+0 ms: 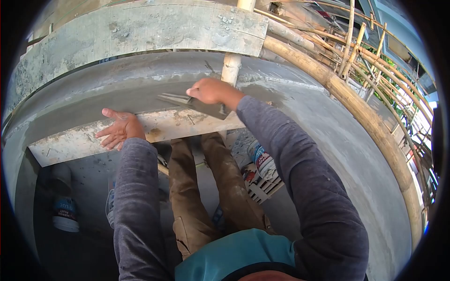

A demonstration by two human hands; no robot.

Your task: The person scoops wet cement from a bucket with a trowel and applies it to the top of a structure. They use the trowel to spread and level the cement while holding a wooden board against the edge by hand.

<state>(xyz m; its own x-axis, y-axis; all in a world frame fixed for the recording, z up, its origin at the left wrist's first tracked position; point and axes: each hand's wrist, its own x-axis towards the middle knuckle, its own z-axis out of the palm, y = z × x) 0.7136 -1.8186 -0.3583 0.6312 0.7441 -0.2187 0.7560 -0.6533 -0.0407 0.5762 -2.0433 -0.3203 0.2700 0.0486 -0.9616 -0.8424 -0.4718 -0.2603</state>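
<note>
My right hand [212, 91] is closed around the handle of a plastering trowel [210, 109]. The metal blade lies low over a strip of smooth grey cement [136, 97] and reaches the edge of a pale wooden board [65, 143]. That board, stained with cement, runs along the near side of the strip. Against it rests my left hand [121, 129], fingers spread and holding nothing. Whether the trowel blade presses on the cement cannot be made out.
A bamboo post [230, 69] rises just beyond my right hand. A cement-spattered plank [164, 29] crosses the far side, and a thick bamboo pole [356, 100] curves along the right. Below stand paint buckets [65, 216] and a slatted plastic crate [265, 189] beside my legs.
</note>
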